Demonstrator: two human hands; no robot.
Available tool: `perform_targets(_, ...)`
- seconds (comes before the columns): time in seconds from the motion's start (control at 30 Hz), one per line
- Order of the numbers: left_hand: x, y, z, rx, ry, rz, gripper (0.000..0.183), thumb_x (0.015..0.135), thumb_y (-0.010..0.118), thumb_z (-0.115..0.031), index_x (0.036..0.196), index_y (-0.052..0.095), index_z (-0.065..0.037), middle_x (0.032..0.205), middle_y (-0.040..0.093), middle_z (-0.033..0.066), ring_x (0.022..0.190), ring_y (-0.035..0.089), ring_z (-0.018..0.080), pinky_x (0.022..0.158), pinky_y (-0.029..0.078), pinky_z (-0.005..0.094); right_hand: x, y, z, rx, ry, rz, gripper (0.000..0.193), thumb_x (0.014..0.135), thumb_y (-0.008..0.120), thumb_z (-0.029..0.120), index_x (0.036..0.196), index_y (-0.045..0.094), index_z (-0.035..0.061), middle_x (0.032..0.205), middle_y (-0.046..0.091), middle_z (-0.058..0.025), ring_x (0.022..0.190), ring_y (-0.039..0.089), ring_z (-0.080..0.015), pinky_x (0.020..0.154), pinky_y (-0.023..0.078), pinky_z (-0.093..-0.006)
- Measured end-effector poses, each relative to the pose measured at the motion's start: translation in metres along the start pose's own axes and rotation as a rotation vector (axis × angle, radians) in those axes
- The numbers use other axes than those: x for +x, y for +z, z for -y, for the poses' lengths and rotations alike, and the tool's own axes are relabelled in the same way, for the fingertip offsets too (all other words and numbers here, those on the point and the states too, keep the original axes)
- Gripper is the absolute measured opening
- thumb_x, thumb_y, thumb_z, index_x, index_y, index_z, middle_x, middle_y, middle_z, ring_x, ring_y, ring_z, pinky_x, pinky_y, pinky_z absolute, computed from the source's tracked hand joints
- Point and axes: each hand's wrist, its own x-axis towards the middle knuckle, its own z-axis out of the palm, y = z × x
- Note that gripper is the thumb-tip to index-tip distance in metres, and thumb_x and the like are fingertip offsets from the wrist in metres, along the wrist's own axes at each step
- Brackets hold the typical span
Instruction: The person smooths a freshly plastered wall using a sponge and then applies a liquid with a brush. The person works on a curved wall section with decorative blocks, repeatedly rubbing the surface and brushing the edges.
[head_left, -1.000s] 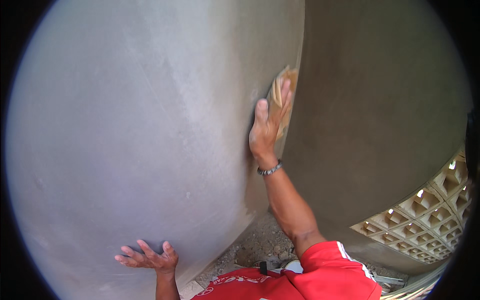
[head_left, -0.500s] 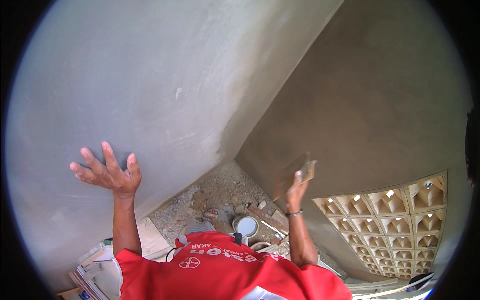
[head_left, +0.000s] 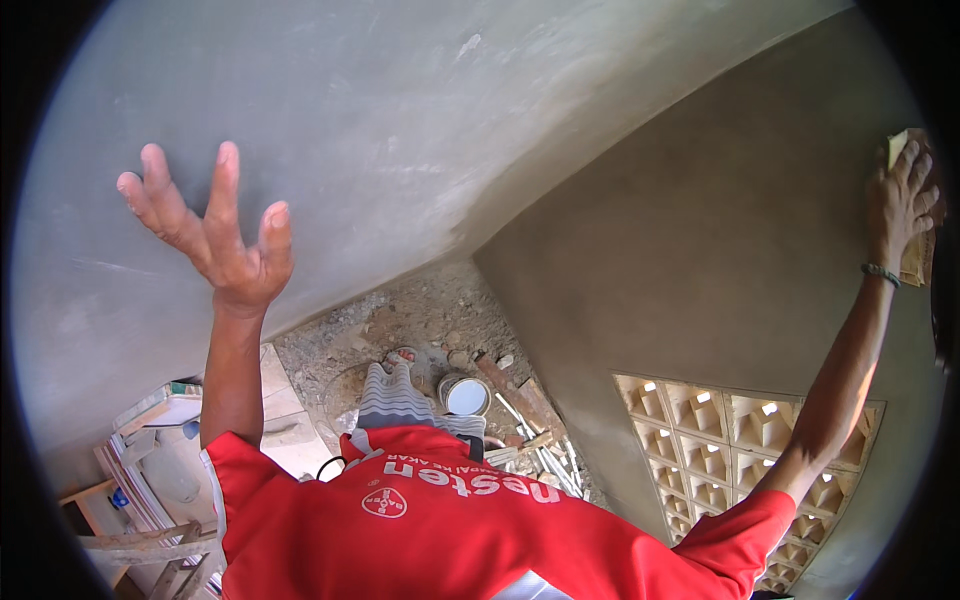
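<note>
My left hand (head_left: pixel 228 235) is raised in front of the smooth grey plastered wall (head_left: pixel 330 120), its fingers spread and nothing in them. Whether its fingertips touch that wall I cannot tell. Far to the right, my right hand (head_left: pixel 900 200) presses a brown folded sheet (head_left: pixel 915 265) against the darker plastered wall (head_left: pixel 700 230). The sheet has a pale edge and looks like stiff paper or cardboard. My fingers lie fanned across it, and the arm is stretched out. A dark band circles the right wrist.
Below the right arm, a panel of pale ventilation blocks (head_left: pixel 705 410) is set into the wall. A bucket (head_left: pixel 466 396) with whitish contents stands on rubble-strewn ground (head_left: pixel 400 320) near my feet. Wooden pieces (head_left: pixel 150 545) and stacked boards (head_left: pixel 165 480) lie at lower left.
My right hand has swung far right and up with the brown sheet, which now lies against the darker wall. My left hand has risen, still spread. The view has shifted too.
</note>
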Motion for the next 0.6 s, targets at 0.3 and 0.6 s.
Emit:
perform_targets(0.3, -0.107, -0.056, -0.005, 0.294, -0.281, 0.235, 0.069, 0.097, 0.055, -0.036, 0.154, 0.026, -0.012, 0.161, -0.003, 0.0219, 0.149, -0.009, 0.0427, 0.116, 0.001, 0.0614, -0.134, -0.008, 0.190, 0.505, -0.085, -0.098, 0.067, 0.096, 0.049, 0.037, 0.156, 0.021, 0.0303, 0.165, 0.014, -0.0037, 0.148, 0.007, -0.0454, 0.106, 0.014, -0.0771)
perform_targets(0.6, -0.272, -0.013, 0.012, 0.324, -0.275, 0.334, 0.079, 0.100, 0.046, -0.046, 0.157, 0.005, -0.010, 0.161, -0.013, 0.0233, 0.149, -0.012, 0.0420, 0.117, 0.001, 0.0595, -0.360, -0.040, 0.392, 0.294, -0.167, 0.567, 0.072, 0.091, 0.052, 0.025, 0.157, 0.023, 0.0261, 0.166, 0.009, -0.0029, 0.152, -0.001, -0.0385, 0.111, -0.012, -0.0668)
